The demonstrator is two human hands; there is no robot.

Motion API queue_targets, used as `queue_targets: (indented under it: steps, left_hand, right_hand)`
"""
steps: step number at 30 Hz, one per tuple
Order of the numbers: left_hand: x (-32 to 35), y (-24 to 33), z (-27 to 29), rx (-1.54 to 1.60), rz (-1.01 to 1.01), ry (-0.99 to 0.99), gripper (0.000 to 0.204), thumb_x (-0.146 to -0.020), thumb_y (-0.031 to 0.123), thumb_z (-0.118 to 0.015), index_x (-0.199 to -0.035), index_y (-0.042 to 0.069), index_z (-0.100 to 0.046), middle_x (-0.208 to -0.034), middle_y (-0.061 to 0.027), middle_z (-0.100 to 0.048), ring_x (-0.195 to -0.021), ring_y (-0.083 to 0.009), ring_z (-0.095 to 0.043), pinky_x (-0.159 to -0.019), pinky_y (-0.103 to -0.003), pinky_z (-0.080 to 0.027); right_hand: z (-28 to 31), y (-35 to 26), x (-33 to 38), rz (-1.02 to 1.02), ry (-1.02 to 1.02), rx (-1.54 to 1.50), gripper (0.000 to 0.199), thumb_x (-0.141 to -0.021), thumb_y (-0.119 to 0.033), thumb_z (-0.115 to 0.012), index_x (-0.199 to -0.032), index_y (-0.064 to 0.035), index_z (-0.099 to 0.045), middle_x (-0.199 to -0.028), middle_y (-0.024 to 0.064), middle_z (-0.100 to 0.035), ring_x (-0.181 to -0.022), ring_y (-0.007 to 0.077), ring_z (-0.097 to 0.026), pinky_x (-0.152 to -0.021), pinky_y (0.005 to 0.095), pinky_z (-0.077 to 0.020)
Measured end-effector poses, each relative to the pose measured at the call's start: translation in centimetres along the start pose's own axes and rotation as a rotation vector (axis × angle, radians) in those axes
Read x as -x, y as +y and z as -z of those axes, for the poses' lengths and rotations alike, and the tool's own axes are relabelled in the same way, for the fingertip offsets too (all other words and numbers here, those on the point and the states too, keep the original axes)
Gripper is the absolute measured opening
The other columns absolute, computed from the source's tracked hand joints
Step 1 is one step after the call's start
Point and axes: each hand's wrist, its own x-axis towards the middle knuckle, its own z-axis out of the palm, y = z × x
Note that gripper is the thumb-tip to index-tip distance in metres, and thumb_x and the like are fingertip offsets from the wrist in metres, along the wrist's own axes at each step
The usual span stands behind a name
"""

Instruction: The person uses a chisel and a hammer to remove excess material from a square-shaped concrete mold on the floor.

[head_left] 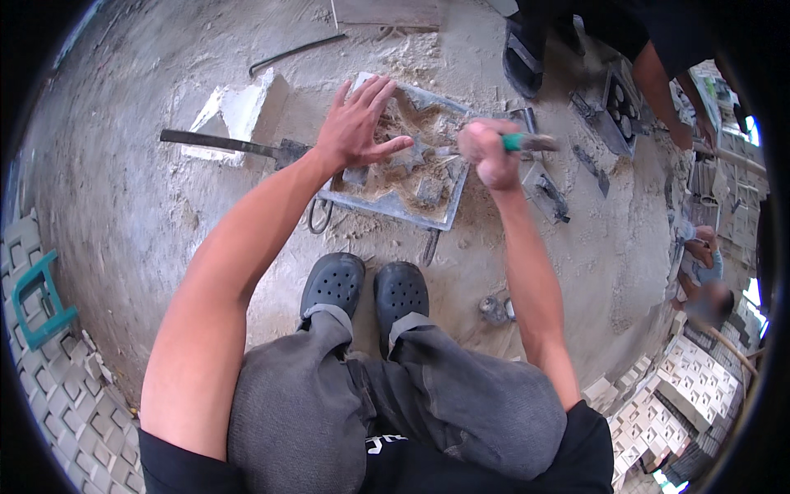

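Observation:
A square grey metal mould frame [378, 206] lies on the dusty ground in front of my shoes, with sandy material and raised metal shapes [409, 155] inside. My left hand [360, 123], fingers spread, rests over the frame's left side; nothing shows in its grip. At the opposite side my right hand [490, 152] is closed around a green-handled tool [514, 142]. Motion blurs that hand, and the tool's kind cannot be made out. A long metal bar handle [218, 142] reaches out leftward beside the frame.
A broken white block [234, 115] and a bent rod [296, 53] lie beyond on the left. A metal mould with round holes [619, 107] stands near another person's arm [662, 99] at right. Patterned blocks [691, 370] are stacked lower right; a teal plastic frame [39, 300] is far left.

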Motion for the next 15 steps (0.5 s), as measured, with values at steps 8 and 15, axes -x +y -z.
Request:
queue_targets:
  steps: [8, 15]
  left_hand:
    - [-0.8, 0.3, -0.2, -0.042, -0.002, 0.008, 0.104, -0.082, 0.078, -0.047, -0.149, 0.0, -0.029, -0.153, -0.0142, -0.035, -0.145, -0.0267, -0.027, -0.121, -0.049, -0.012]
    - [-0.2, 0.4, -0.1, -0.025, 0.005, -0.009, 0.101, -0.083, 0.076, -0.049, -0.151, 0.005, -0.025, -0.155, -0.0137, -0.032, -0.146, -0.028, -0.025, -0.121, -0.048, -0.012]
  right_hand:
    - [0.6, 4.5, 0.0, 0.037, -0.001, -0.045, 0.043, -0.093, -0.013, -0.044, -0.052, -0.0084, -0.032, -0.048, -0.0021, -0.035, -0.043, 0.0078, -0.028, -0.041, 0.0294, -0.0214]
    - [1.1, 0.3, -0.1, 0.001, -0.02, -0.029, 0.041, -0.091, -0.013, -0.045, -0.052, -0.0074, -0.035, -0.049, -0.003, -0.034, -0.043, 0.0074, -0.027, -0.042, 0.0291, -0.0211]
